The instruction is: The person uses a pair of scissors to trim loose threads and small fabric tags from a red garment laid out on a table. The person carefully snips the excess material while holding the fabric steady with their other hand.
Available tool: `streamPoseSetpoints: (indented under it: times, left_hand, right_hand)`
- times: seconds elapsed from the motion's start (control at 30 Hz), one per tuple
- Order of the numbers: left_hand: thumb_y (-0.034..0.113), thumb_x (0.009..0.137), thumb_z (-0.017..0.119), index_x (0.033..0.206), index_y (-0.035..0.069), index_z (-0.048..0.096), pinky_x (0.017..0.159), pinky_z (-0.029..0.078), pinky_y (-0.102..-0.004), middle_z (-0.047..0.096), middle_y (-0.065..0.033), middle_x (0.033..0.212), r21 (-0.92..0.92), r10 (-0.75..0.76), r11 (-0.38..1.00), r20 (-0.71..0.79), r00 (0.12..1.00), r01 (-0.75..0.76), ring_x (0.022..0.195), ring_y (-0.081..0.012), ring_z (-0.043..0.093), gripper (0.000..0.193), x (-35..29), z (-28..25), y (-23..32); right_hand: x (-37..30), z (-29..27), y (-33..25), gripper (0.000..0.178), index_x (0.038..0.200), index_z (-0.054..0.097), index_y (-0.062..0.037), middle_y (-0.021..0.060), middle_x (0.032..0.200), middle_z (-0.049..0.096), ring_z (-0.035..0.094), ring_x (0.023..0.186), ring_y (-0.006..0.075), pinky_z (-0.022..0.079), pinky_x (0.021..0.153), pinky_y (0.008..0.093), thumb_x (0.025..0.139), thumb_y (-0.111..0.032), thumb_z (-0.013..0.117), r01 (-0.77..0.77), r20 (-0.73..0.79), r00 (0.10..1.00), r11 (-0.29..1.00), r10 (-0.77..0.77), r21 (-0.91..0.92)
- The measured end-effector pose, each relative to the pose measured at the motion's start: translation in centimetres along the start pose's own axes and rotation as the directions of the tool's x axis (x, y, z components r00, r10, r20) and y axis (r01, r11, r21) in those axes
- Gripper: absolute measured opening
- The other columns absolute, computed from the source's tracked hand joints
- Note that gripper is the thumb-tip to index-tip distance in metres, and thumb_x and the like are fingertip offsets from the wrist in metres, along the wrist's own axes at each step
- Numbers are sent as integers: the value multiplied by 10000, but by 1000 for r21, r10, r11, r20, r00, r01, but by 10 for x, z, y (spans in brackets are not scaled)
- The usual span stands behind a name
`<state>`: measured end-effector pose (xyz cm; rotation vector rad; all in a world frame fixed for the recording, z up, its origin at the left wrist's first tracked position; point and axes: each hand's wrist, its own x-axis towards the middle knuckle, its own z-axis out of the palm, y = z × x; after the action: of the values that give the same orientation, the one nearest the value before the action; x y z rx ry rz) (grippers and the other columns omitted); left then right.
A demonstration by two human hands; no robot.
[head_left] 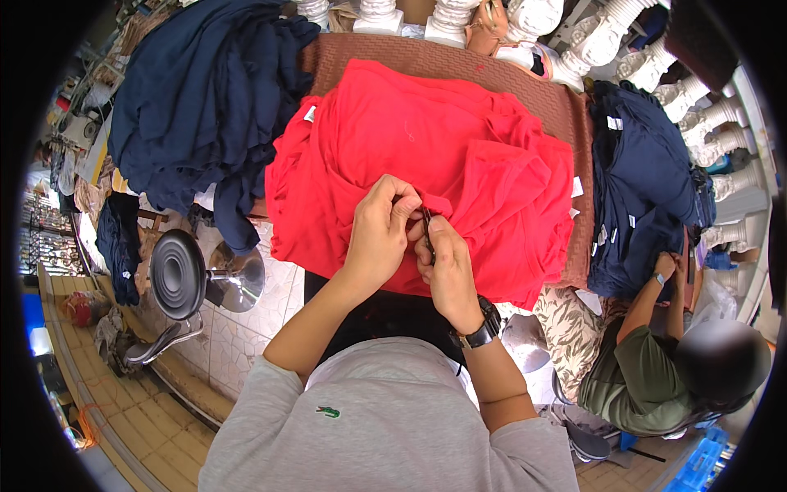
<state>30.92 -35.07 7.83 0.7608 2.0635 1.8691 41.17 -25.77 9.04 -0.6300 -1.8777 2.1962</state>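
A large heap of red fabric garments [385,123] lies in front of me. My left hand [384,221] is closed, pinching a fold of the red garment between thumb and forefinger near the heap's front edge. My right hand [447,261], with a dark watch on its wrist, grips a slim pair of black thread snips [428,230]. Its tips point up at the pinched fabric, right beside the left fingers. Whether the blades touch the cloth I cannot tell. A loose pale thread [409,129] lies on top of the heap.
The heap rests on a brown textured cover [434,54]. Navy garments are piled at the left [205,107] and at the right [639,189]. A black round stool [176,275] stands at left. At right, a co-worker in a green shirt [639,369] handles navy cloth. White balusters [602,41] line the far side.
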Motion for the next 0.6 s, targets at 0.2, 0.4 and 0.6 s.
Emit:
streamPoseSetpoints:
  times: [0.2,0.4,0.6]
  left_hand:
    - [73,1045,565,935,-1,562,775,474,-276,580,-54,878,74,67,995,-23,998,-65,815,-129,558,132,-2,-2,1]
    - [38,992,596,901,-13,556,726,476,-371,582,-128,863,100,121,988,-38,992,-117,770,-266,594,111,-2,0,2]
    - [19,1060,507,978,-4,536,797,540,-303,582,-80,929,-45,84,995,-4,996,-84,879,-148,624,90,-3,-2,-8]
  right_hand:
    - [7,-1,-1,405,919,587,4,-8,684,439,390,603,78,344,544,278,1103,-304,401,-17,6,1000,999,17,-33]
    - [12,-3,3,394,882,580,0,-4,684,462,405,603,84,354,547,289,1094,-296,428,-47,-3,999,999,47,7]
    - [3,-22,-5,351,877,555,4,28,695,483,413,624,113,362,563,297,1081,-268,470,122,30,992,988,-120,-99]
